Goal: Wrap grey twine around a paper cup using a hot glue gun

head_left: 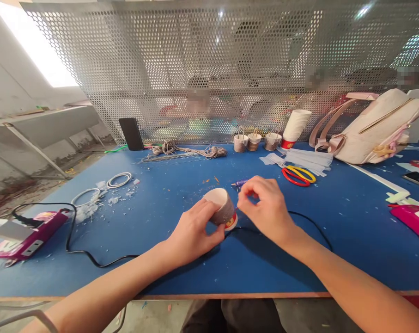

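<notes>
A paper cup (223,212), tilted, is gripped by my left hand (195,226). Greyish-brown cord covers most of its side, and a red and yellow printed band shows near its base. Just right of the cup, my right hand (263,201) is closed in a pinch, thumb against fingertips. Whatever those fingertips may hold is too small to make out. Behind my right hand lies a purple-blue tool with a pointed tip (237,184), partly hidden by the fingers; it looks like a glue gun.
Cord-covered cups (240,143), a stack of paper cups (297,127), glue sticks (309,159) and red and yellow rings (295,176) lie farther back. Cord bundles (214,151), a phone (131,134) and white rings (119,180) are leftward. A black cable (91,259) crosses the blue table.
</notes>
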`<state>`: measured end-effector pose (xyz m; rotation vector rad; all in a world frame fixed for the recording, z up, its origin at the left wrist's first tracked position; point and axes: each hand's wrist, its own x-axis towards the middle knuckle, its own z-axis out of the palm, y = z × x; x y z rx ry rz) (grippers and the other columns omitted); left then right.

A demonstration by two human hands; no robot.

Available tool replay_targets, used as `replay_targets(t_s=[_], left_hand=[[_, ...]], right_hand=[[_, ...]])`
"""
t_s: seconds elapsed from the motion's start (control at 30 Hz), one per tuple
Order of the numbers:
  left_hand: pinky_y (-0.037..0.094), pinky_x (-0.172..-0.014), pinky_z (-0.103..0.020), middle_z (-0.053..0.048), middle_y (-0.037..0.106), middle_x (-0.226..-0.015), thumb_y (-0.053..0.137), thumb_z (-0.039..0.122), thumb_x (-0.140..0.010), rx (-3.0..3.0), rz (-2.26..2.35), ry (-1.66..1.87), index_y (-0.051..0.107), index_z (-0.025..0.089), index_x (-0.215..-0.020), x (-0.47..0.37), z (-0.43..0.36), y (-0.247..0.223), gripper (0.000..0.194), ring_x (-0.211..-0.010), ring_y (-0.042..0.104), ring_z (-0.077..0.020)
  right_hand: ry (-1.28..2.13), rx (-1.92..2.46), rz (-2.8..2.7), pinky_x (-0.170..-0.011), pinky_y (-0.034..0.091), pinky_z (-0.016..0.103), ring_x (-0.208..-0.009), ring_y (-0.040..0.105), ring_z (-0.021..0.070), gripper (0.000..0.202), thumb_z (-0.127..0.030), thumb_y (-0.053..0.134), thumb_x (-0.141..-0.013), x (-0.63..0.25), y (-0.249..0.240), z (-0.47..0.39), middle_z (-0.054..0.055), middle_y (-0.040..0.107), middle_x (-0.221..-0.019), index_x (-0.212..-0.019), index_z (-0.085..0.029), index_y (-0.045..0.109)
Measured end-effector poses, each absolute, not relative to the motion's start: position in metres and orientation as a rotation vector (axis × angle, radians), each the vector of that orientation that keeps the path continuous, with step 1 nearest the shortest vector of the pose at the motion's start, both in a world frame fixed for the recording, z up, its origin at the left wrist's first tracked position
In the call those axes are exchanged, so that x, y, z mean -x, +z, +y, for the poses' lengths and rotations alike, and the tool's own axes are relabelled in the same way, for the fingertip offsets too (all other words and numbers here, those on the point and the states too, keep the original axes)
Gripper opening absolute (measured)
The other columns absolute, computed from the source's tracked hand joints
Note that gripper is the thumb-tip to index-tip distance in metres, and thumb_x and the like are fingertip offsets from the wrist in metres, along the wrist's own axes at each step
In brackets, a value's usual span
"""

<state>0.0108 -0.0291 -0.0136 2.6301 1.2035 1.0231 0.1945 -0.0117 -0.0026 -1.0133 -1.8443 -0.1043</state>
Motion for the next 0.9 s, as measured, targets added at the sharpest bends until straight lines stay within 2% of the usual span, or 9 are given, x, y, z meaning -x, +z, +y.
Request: replay_targets(t_s=[0.17, 0.37, 0.47, 0.53, 0.57, 0.67, 0.73, 0.8, 0.9], left_hand=[[0.040, -0.057, -0.022, 0.002, 0.053, -0.067, 0.054, 0.020, -0.072, -2.277, 1.272, 0.917, 0.052, 0.017, -0.077, -0.010, -0.027, -0.005, 0.006, -0.060, 0.046, -0.0110], [0.041, -0.061, -0.022, 0.003, 0.053, -0.069, 0.053, 0.023, -0.072, -1.841, 1.221, 0.915, 0.055, 0.016, -0.083, -0.009, -0.020, 0.002, 0.014, -0.065, 0.047, -0.0118], [0.039, -0.058, -0.021, 0.004, 0.047, -0.067, 0.052, 0.025, -0.071, -1.720, 1.208, 0.936, 0.054, 0.016, -0.080, -0.009, -0.018, 0.003, 0.013, -0.064, 0.044, -0.0112], [0.037, -0.058, -0.021, 0.005, 0.045, -0.065, 0.051, 0.025, -0.070, -1.684, 1.202, 0.941, 0.052, 0.016, -0.078, -0.008, -0.018, 0.003, 0.012, -0.064, 0.042, -0.0112], [0.037, -0.058, -0.022, 0.005, 0.046, -0.066, 0.050, 0.025, -0.070, -1.678, 1.191, 0.942, 0.052, 0.016, -0.078, -0.007, -0.017, 0.002, 0.012, -0.065, 0.042, -0.0114], [0.038, -0.062, -0.023, 0.004, 0.048, -0.070, 0.049, 0.025, -0.070, -1.690, 1.139, 0.943, 0.052, 0.016, -0.081, -0.004, -0.016, -0.001, 0.015, -0.068, 0.043, -0.0127], [0.039, -0.063, -0.024, 0.003, 0.050, -0.071, 0.048, 0.027, -0.071, -1.723, 1.114, 0.938, 0.053, 0.017, -0.081, -0.002, -0.015, -0.004, 0.016, -0.069, 0.044, -0.0136], [0.041, -0.067, -0.026, 0.002, 0.055, -0.074, 0.047, 0.028, -0.071, -1.767, 1.085, 0.930, 0.056, 0.016, -0.081, 0.000, -0.015, -0.005, 0.017, -0.073, 0.047, -0.0154], [0.044, -0.076, -0.030, -0.001, 0.062, -0.090, 0.046, 0.028, -0.074, -1.785, 1.073, 0.999, 0.060, 0.017, -0.092, 0.002, -0.015, -0.005, 0.025, -0.082, 0.053, -0.0185]], right_hand=[[0.235, 1.127, -1.564, -0.052, 0.031, 0.026, -0.053, 0.037, 0.0121, 0.020, -0.021, 0.042, -0.084, -0.221, 0.014, -0.013, -0.003, 0.040, -0.057, -0.064, -0.022, 0.041], [0.413, 1.043, -1.733, -0.050, 0.030, 0.025, -0.051, 0.030, 0.0105, 0.037, -0.032, 0.038, -0.091, -0.214, 0.008, -0.021, -0.004, 0.029, -0.054, -0.056, -0.021, 0.031], [0.515, 1.057, -1.825, -0.056, 0.036, 0.025, -0.056, 0.039, 0.0110, 0.032, -0.037, 0.045, -0.089, -0.205, -0.005, -0.019, -0.003, 0.041, -0.061, -0.062, -0.021, 0.040], [0.645, 1.138, -1.830, -0.061, 0.042, 0.026, -0.064, 0.048, 0.0128, 0.021, -0.040, 0.052, -0.085, -0.201, -0.014, -0.017, 0.000, 0.052, -0.074, -0.079, -0.020, 0.050], [0.726, 1.184, -1.820, -0.062, 0.044, 0.027, -0.068, 0.052, 0.0142, 0.024, -0.042, 0.055, -0.083, -0.199, -0.019, -0.016, 0.002, 0.056, -0.081, -0.091, -0.020, 0.052], [0.939, 1.229, -1.787, -0.068, 0.050, 0.033, -0.083, 0.059, 0.0195, 0.058, -0.044, 0.065, -0.074, -0.194, -0.027, -0.016, 0.009, 0.060, -0.104, -0.121, -0.019, 0.043], [1.016, 1.178, -1.784, -0.074, 0.052, 0.035, -0.091, 0.061, 0.0214, 0.064, -0.040, 0.068, -0.072, -0.191, -0.029, -0.017, 0.011, 0.060, -0.113, -0.126, -0.020, 0.040], [1.012, 1.105, -1.797, -0.080, 0.051, 0.036, -0.094, 0.062, 0.0212, 0.056, -0.034, 0.066, -0.074, -0.189, -0.029, -0.018, 0.009, 0.061, -0.114, -0.124, -0.021, 0.043], [0.825, 1.108, -1.816, -0.086, 0.049, 0.038, -0.098, 0.062, 0.0224, 0.054, -0.027, 0.065, -0.073, -0.187, -0.030, -0.018, 0.008, 0.062, -0.113, -0.123, -0.021, 0.045]])
